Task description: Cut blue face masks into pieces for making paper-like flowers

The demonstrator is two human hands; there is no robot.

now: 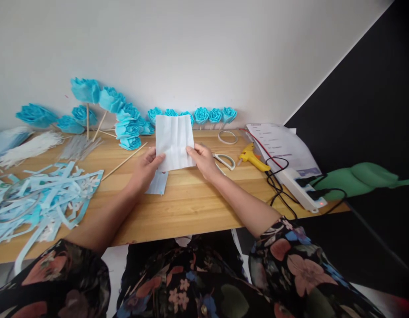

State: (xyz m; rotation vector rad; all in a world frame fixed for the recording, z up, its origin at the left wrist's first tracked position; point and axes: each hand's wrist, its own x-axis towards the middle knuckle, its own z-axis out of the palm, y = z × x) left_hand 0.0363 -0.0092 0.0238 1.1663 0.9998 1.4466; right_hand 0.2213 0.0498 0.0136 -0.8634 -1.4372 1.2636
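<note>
A creased, pale blue-white rectangular sheet (174,141), like unfolded face-mask fabric, is held up above the table between both hands. My left hand (147,163) pinches its lower left edge, thumb in front. At the lower right edge, my right hand (204,160) grips it the same way. Below the sheet a smaller light blue piece (157,183) lies on the wood, partly hidden by the sheet and my left hand. White-handled scissors (227,161) rest just right of my right hand, their blades partly covered by it.
Blue fabric flowers (128,119) line the wall, some on sticks. Cut blue strips (48,198) heap at the left, near white wires (33,148). A yellow glue gun (252,157), a tape ring (227,137), printed papers (284,145) and a power strip (302,190) with black cables lie right.
</note>
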